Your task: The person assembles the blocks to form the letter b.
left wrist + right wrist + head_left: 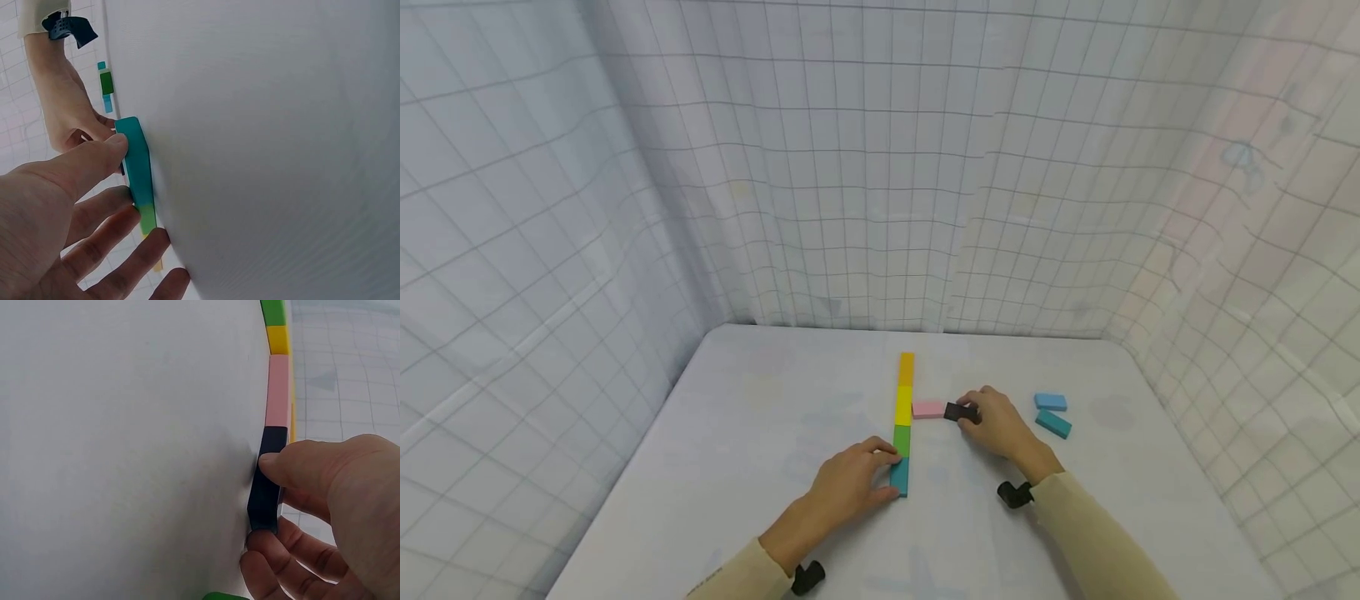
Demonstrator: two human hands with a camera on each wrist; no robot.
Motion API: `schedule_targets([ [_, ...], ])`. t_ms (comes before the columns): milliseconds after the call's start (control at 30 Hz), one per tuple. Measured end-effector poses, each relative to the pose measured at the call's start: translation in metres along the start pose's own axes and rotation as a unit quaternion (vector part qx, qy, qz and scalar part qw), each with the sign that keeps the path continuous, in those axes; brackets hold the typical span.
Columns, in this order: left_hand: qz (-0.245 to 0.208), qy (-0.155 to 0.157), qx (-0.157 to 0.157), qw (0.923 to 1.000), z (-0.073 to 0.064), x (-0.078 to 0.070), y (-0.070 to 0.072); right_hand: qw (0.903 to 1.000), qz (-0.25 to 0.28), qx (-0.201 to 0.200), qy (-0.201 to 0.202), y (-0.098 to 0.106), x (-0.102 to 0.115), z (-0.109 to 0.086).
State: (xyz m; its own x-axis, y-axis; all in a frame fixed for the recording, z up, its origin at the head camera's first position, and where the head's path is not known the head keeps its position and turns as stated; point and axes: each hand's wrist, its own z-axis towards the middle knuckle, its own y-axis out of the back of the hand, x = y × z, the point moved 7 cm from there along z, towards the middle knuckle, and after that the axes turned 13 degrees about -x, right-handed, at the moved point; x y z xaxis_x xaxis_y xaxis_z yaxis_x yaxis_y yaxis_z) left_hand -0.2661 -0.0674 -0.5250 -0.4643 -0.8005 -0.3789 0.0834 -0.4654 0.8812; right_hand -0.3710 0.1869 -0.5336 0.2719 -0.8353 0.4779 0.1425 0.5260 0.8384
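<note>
In the head view, a straight row runs away from me: a teal block (899, 479), a green block (902, 440), a yellow block (903, 406) and an orange block (907, 369). A pink block (928, 410) meets the row's right side at the yellow one. My left hand (852, 479) touches the teal block with thumb and index finger from the left, other fingers spread in the left wrist view. My right hand (997, 423) pinches a black block (267, 484). Its end meets the pink block in the right wrist view.
To the right of my right hand lie a blue block (1050, 402) and another teal block (1054, 423), close together on the white tabletop (760, 417). Grid-patterned sheets (880, 183) hang behind the table and along both sides.
</note>
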Motion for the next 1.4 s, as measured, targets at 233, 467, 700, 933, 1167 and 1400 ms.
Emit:
schedule_targets([
  [233, 0.003, -0.003, 0.002, 1.0, 0.0017, -0.0005, -0.0018, 1.0, -0.002, -0.003, -0.004, 0.0006, -0.0014, -0.0014],
  [467, 0.006, 0.003, 0.006, 1.0, 0.0003, 0.0001, -0.0052, 1.0, -0.001, -0.003, -0.003, 0.0027, -0.0016, -0.002],
  [700, 0.005, 0.004, 0.007, 1.0, 0.0009, 0.0003, -0.0048, 1.0, -0.003, -0.005, 0.002, 0.002, -0.0009, -0.0028],
  [933, 0.006, 0.002, 0.007, 1.0, 0.0012, 0.0013, -0.0055, 1.0, 0.001, -0.006, -0.001, 0.0014, -0.0015, -0.0029],
  [1167, 0.001, 0.006, 0.008, 0.9999, 0.001, 0.0003, -0.0039, 1.0, 0.0, -0.003, 0.004, 0.0015, 0.0001, -0.0035],
  [1400, -0.005, 0.007, 0.007, 0.9999, 0.0007, -0.0012, -0.0021, 0.9999, 0.014, -0.006, 0.003, 0.0038, -0.0018, -0.0069],
])
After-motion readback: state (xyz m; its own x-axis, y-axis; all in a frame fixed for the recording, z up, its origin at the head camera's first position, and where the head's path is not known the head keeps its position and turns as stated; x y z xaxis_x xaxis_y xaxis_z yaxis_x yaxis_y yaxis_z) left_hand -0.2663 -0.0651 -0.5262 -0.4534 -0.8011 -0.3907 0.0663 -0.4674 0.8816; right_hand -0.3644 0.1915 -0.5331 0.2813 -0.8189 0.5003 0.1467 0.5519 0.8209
